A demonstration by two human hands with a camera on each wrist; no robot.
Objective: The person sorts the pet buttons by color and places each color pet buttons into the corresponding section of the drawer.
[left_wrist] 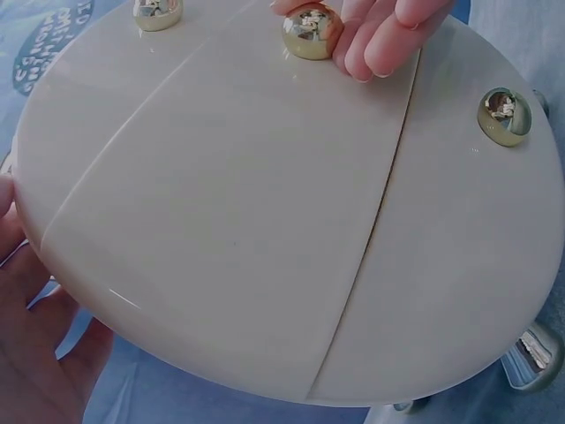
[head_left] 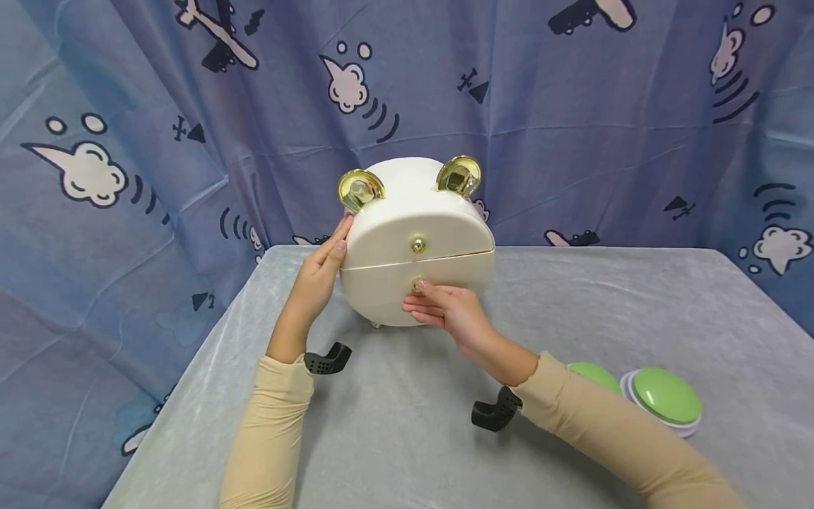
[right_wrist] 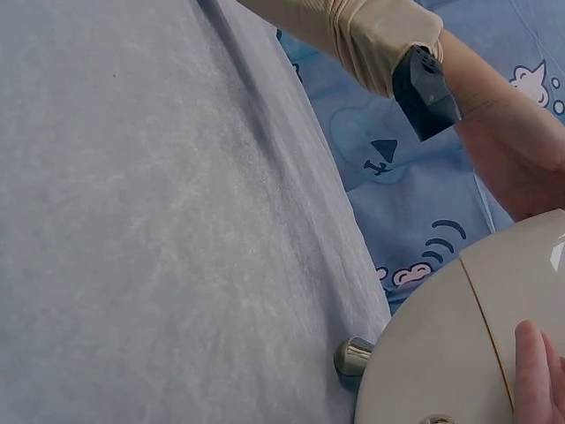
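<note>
A glossy white round drawer box (head_left: 381,293) stands on the table, shaped like an alarm clock with two gold bells (head_left: 461,175) on top. Its front is split by seams into drawers with round gold knobs. My left hand (head_left: 316,274) rests against the box's left side, fingers extended along the curved wall. With thumb and fingers, my right hand (head_left: 453,316) pinches the middle knob (left_wrist: 311,35); in the head view this hand covers the lower knob (left_wrist: 505,117). The upper knob (head_left: 417,244) is untouched. A metallic foot (right_wrist: 354,356) shows under the box.
Two green-topped round push lights or buttons lie at the right, one green dome (head_left: 666,396) in full view, the other green dome (head_left: 594,376) partly behind my right sleeve. A grey cloth covers the table (head_left: 394,424). A blue printed curtain (head_left: 407,85) hangs behind it.
</note>
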